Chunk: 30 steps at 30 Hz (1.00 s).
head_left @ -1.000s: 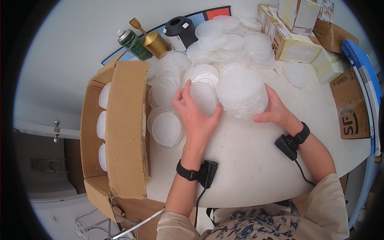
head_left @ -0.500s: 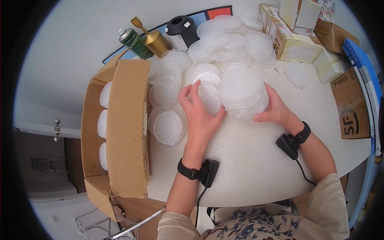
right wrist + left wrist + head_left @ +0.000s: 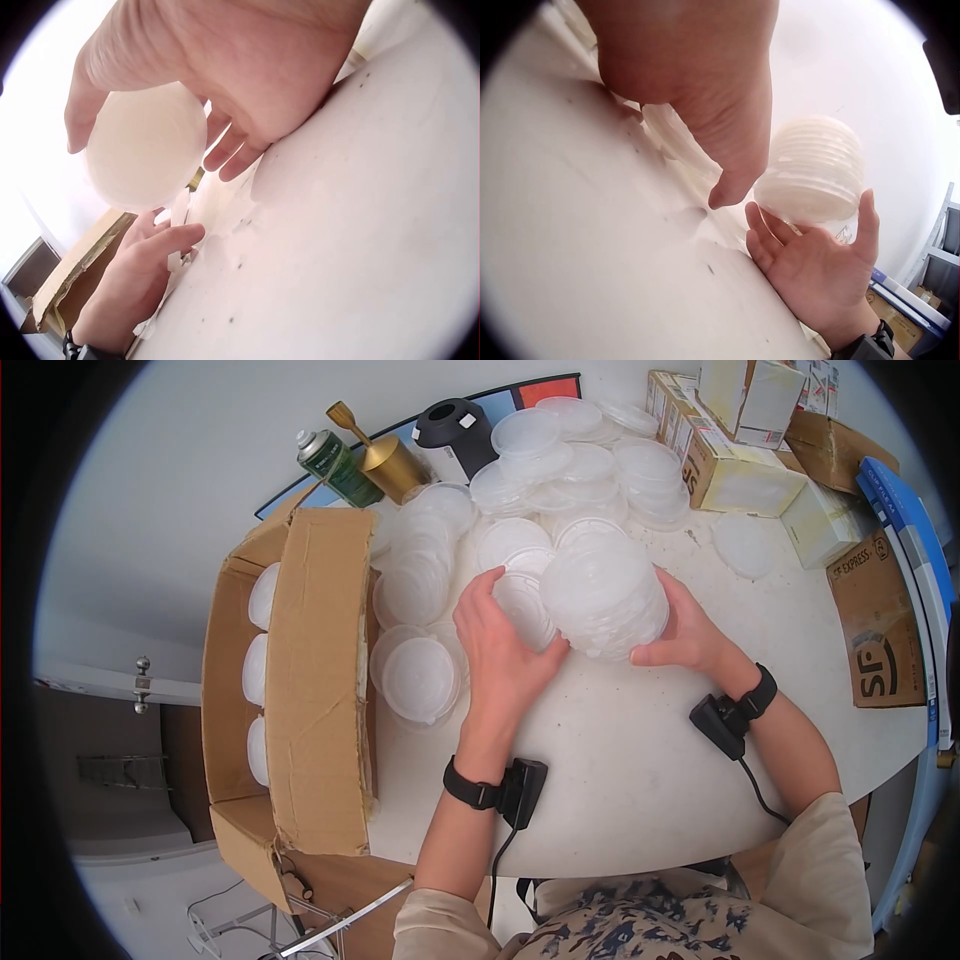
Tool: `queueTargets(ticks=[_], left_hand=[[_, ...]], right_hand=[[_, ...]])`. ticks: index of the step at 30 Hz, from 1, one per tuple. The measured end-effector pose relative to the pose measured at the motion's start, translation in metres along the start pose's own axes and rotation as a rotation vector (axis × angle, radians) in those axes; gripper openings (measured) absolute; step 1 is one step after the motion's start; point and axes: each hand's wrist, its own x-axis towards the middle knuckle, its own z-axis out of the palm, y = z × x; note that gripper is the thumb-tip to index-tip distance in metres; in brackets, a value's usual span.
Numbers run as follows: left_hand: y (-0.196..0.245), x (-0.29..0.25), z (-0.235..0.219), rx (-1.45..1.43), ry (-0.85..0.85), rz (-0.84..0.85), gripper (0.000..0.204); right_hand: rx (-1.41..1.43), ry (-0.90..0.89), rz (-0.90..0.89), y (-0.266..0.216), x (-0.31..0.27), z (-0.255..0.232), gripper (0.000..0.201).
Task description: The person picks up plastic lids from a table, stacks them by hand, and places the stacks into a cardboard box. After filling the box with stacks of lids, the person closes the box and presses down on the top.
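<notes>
Here, round, translucent, ribbed stack (image 3: 597,595) between hands (image 3: 500,650) (image 3: 695,632).

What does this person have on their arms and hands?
Each forearm comes out of a loose beige sleeve and wears a black strap at the wrist, carrying a boxy black camera. A thin black cable trails from each camera. The fingers wear no gloves.

Both forearms reach from the near side; the left forearm (image 3: 453,850) runs far and slightly right, the right forearm (image 3: 793,750) far and left; the left hand (image 3: 498,655) arches, its thumb pointing right; the right hand (image 3: 692,632) cups leftward, thumb nearest; the hands stay apart.
</notes>
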Motion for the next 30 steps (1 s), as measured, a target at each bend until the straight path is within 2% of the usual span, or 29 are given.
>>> queueTargets(ticks=[12, 17, 24, 27, 29, 30], left_hand=[[0.0015, 0.0001, -0.0006, -0.016, 0.02, 0.003, 0.084], [0.0021, 0.0, -0.0006, -0.02, -0.005, -0.021, 0.085], [0.0031, 0.0, -0.0011, -0.024, -0.015, -0.015, 0.086], [-0.0013, -0.0006, 0.0018, -0.032, 0.026, 0.003, 0.087], [-0.002, -0.0008, 0.0037, -0.176, 0.13, -0.107, 0.088], [-0.001, -0.0003, 0.0027, -0.176, 0.13, -0.107, 0.088]], right_hand=[[0.082, 0.034, -0.04, -0.0024, 0.0017, 0.0001, 0.094], [0.13, -0.01, 0.014, -0.0033, 0.0009, -0.0009, 0.095], [0.084, -0.042, -0.019, -0.0026, -0.0002, -0.0003, 0.097], [0.066, -0.014, -0.041, 0.0004, -0.0015, -0.0035, 0.096], [0.078, 0.101, -0.071, 0.0053, -0.0014, -0.0077, 0.096], [0.078, 0.101, -0.071, 0.0036, -0.0008, -0.0068, 0.096]])
